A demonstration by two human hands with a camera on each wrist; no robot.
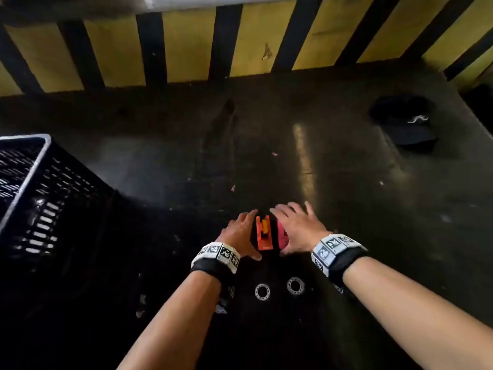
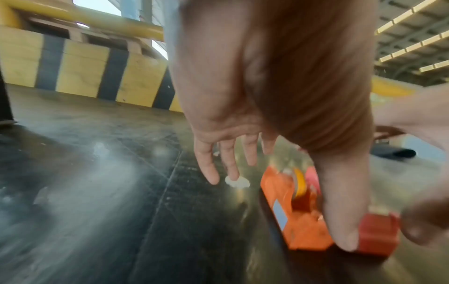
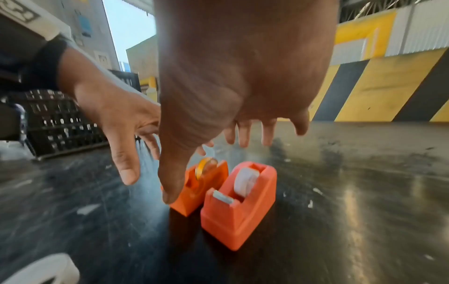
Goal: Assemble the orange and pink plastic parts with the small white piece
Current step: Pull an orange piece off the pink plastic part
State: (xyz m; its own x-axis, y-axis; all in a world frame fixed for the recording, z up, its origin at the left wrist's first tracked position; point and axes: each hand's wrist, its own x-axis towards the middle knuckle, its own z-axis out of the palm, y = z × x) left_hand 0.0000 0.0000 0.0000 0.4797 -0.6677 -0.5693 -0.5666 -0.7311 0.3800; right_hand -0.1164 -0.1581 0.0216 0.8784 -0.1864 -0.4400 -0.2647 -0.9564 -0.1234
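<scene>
An orange tape dispenser (image 1: 262, 233) (image 3: 206, 184) with a yellow roll stands on the dark table beside a pink dispenser (image 3: 239, 203) (image 2: 379, 232) that carries a white roll (image 3: 245, 180). My left hand (image 1: 240, 233) hovers with spread fingers just left of the orange one (image 2: 291, 211), its thumb over the near end. Above the pink dispenser (image 1: 282, 236) my right hand (image 1: 296, 228) is spread flat and hides most of it from the head view. A small white piece (image 2: 237, 181) lies on the table by my left fingertips. Neither hand holds anything.
A black slatted crate (image 1: 40, 198) stands at the left. Two white rings (image 1: 262, 291) (image 1: 295, 285) lie near the front, between my wrists. At the back right lies a black cap (image 1: 408, 121). A yellow and black striped barrier (image 1: 186, 46) closes the far edge.
</scene>
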